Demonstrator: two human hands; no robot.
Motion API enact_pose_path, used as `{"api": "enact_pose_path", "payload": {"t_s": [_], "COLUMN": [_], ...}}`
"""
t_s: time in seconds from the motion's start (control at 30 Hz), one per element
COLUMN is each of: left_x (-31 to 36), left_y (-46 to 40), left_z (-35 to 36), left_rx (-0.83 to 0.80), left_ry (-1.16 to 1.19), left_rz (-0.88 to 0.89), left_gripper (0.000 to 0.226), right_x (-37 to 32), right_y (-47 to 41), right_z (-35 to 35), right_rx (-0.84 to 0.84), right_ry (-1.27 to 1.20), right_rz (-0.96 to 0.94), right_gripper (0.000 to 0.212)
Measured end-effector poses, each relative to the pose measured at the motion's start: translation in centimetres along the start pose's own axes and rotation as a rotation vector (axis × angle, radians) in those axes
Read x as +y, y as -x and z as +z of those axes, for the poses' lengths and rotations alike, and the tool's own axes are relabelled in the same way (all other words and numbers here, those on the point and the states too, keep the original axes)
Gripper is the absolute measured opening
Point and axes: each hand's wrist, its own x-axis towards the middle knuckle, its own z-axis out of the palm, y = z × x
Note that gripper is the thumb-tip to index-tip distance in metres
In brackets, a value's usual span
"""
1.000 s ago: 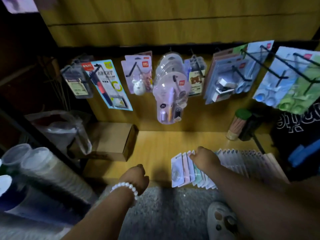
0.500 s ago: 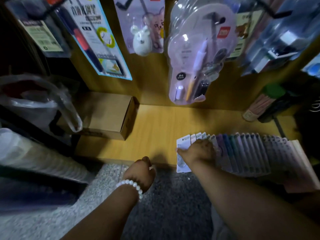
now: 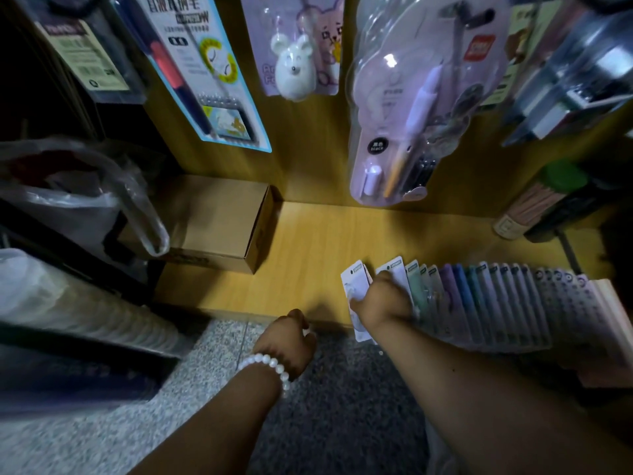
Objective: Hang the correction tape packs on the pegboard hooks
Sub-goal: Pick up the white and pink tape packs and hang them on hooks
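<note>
A fanned row of correction tape packs [image 3: 486,299] in pastel colours lies on the wooden shelf [image 3: 308,255], running from the middle to the right. My right hand [image 3: 383,299] rests on the left end of the row, its fingers closed on the leftmost white pack [image 3: 354,279], which stands slightly apart from the others. My left hand [image 3: 291,341], with a white bead bracelet at the wrist, hovers curled at the shelf's front edge and holds nothing. Hooks above are hidden behind hanging goods.
Blister packs hang on the wooden back wall above: a pen card [image 3: 202,73], a mouse-shaped item [image 3: 294,63], a clear pen set [image 3: 411,108]. A cardboard box [image 3: 219,224] sits left on the shelf, a plastic bag [image 3: 75,190] further left. A green-lidded jar [image 3: 534,200] stands right.
The camera has dropped closer to the shelf. My right hand slid to the row's left end and separated the leftmost white pack. My left hand stayed curled by the shelf edge.
</note>
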Motion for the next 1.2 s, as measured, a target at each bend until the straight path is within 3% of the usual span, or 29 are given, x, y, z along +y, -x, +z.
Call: {"api": "enact_pose_path", "payload": {"t_s": [0.1,0.23,0.3,0.37,0.47,0.53,0.6,0.67,0.8,1.03,1.2], "left_x": [0.6,2.0,2.2,1.9,1.8,1.5,1.3,1.1,0.4,-0.5,-0.9], "left_y": [-0.1,-0.2,-0.4,-0.5,-0.6,-0.9,-1.1,-1.3,-1.7,-1.9,-1.9], "left_z": [-0.2,-0.3,0.0,0.5,1.2,1.5,1.7,1.9,2.4,2.5,2.8], "left_rx": [-0.006,-0.042,-0.067,-0.105,-0.167,-0.166,-0.162,-0.166,-0.169,-0.146,-0.129], "left_ry": [0.145,0.556,0.784,0.966,1.13,1.143,1.157,1.165,1.182,1.179,1.175], "left_rz": [-0.046,-0.153,-0.181,-0.183,-0.141,-0.137,-0.147,-0.162,-0.188,-0.205,-0.236], "left_gripper": [0.032,0.063,0.078,0.083,0.049,0.034,0.033,0.035,0.036,0.036,0.036], "right_x": [-0.1,-0.6,-0.5,-0.3,-0.1,0.5,1.9,3.6,5.7,5.0,4.8], "right_y": [0.3,0.9,1.5,1.9,1.8,1.0,0.3,-0.3,-0.9,-1.5,-1.8], "right_z": [-0.7,-1.8,-2.2,-2.4,-2.2,-2.0,-2.1,-2.1,-1.1,-0.7,-0.4], "right_rx": [-0.099,-0.375,-0.514,-0.602,-0.539,-0.22,0.13,0.261,0.194,0.149,0.144], "right_ry": [-0.265,-0.829,-0.986,-1.05,-0.962,-0.711,-0.468,-0.27,-0.089,0.131,0.126], "right_rz": [-0.047,-0.015,-0.016,-0.036,-0.068,-0.078,-0.001,0.062,0.095,0.033,0.035], "right_gripper": [0.06,0.036,0.021,0.024,0.035,0.042,0.054,0.072,0.095,0.065,0.072]}}
